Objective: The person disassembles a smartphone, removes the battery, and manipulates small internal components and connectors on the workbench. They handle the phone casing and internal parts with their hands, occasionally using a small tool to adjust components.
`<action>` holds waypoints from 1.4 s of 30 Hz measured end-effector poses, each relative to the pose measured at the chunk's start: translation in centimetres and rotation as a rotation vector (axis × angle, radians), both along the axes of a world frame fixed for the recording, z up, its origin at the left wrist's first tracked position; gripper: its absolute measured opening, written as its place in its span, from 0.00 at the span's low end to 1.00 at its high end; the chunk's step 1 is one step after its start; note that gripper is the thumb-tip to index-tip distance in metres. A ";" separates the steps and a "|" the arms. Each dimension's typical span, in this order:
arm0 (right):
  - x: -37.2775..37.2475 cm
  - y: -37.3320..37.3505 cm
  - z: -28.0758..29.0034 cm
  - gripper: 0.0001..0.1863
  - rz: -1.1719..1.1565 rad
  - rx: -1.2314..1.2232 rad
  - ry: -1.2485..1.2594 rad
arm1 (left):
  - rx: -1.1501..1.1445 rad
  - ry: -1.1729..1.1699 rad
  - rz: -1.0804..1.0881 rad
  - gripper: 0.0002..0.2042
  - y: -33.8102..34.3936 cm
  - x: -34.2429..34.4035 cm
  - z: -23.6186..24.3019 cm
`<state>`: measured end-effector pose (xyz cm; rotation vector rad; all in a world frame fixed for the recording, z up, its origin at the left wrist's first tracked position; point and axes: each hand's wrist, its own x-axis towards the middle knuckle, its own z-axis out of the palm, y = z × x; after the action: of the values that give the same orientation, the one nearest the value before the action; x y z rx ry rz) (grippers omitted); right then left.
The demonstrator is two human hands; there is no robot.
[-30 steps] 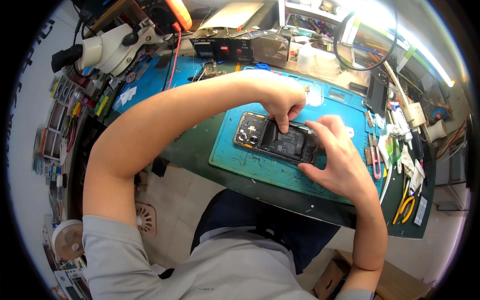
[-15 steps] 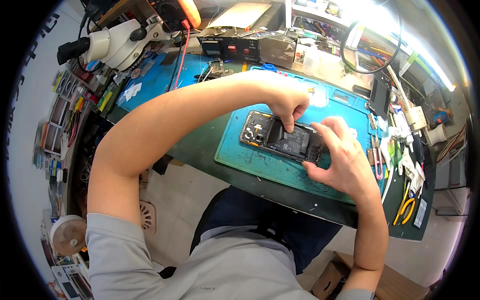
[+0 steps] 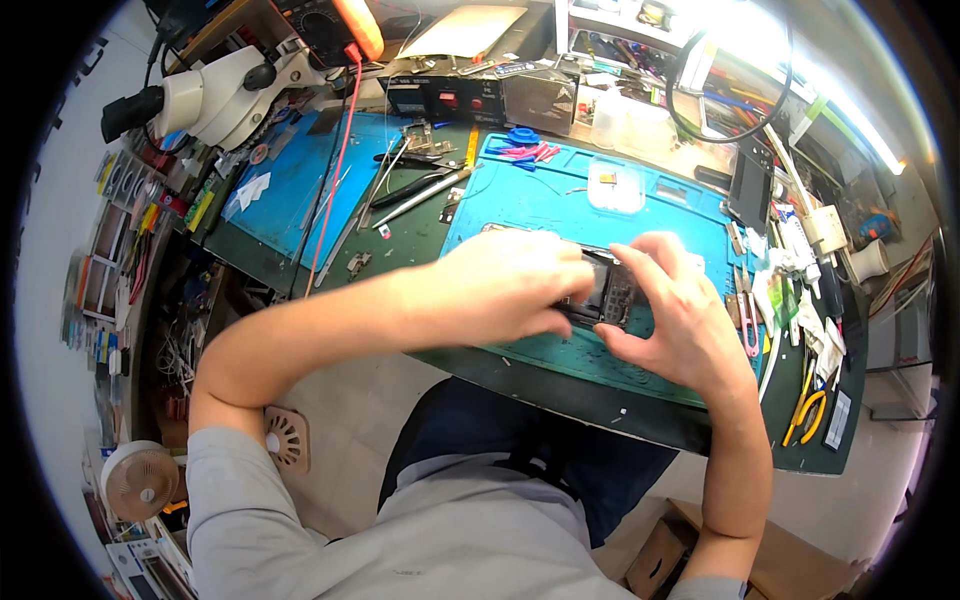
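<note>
I note that the left hand (image 3: 530, 285) no longer presses a digit on the battery from the far side; it now lies across the left part of the opened smartphone (image 3: 622, 300), slightly blurred. Its fingers are loosely bent, thumb toward the near side; I cannot tell whether it has hold of anything. The right hand (image 3: 690, 310) keeps its position: thumb and forefinger spread wide, gripping the phone's right end across its long edges.

The phone lies flat on the blue repair mat (image 3: 540, 200), toward its near edge. Its back is off; black internals show between the hands, the camera end mostly covered.

I see bare mat between the phone and the clear plastic tray (image 3: 615, 185) at the far side. A dark green strip of worktop (image 3: 480, 366) borders the mat's near edge. A pink-handled tool (image 3: 751, 340) lies along its right edge; yellow-handled pliers (image 3: 814, 418) occupy the worktop's near right corner.
</note>
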<state>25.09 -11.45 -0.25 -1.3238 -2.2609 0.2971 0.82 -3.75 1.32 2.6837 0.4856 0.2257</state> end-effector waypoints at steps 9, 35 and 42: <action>0.2 0.2 0.1 0.37 -0.008 -0.100 0.079 | 0.650 -0.003 0.136 0.07 -4.0 0.6 -2.7; 1.3 1.8 -1.9 0.19 -0.207 -0.560 0.837 | 0.822 -0.218 -0.468 0.19 3.6 1.5 -2.8; 1.4 2.1 -2.5 0.20 -0.242 -0.556 0.832 | 0.864 -0.304 -0.536 0.15 4.5 2.3 -3.4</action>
<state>26.45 -9.40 -2.71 -1.3529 -1.3419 1.1979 3.16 0.80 -2.06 3.3540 -0.5616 0.8136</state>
